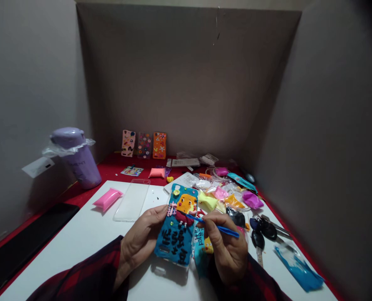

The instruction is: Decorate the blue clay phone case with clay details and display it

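Observation:
My left hand (143, 238) grips the left edge of a phone case (176, 251) covered in teal clay, with an orange face, a dark red patch and black lettering on it. The case is tilted above the white board (94, 246). In my right hand (225, 246), a thin blue tool (228, 231) is pinched between thumb and fingers, its tip at the dark red patch below the face. Partly hidden behind my right hand lies a teal sheet (201, 255) with black lettering and a yellow figure.
A clear case (132, 200) and pink clay packet (107, 199) lie left, near a purple bottle (79, 161). Several clay packets (234, 201), keys (258, 240) and a blue packet (298, 267) are right. Decorated cases (159, 145) stand at the back.

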`<action>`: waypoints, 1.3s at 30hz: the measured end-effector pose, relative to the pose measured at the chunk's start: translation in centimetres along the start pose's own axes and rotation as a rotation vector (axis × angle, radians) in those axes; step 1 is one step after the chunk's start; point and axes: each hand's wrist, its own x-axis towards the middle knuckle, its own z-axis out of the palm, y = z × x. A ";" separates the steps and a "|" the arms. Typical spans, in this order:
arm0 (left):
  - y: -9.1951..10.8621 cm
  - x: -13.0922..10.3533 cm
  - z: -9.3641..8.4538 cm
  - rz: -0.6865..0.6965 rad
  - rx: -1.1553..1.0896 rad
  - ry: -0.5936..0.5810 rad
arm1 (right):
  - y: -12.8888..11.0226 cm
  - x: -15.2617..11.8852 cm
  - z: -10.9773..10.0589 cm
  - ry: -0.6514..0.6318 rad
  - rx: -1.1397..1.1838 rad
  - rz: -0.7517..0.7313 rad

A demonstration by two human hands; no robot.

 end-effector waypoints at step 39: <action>-0.1 0.1 -0.1 -0.014 -0.045 -0.030 | 0.1 0.0 0.0 -0.001 0.000 -0.014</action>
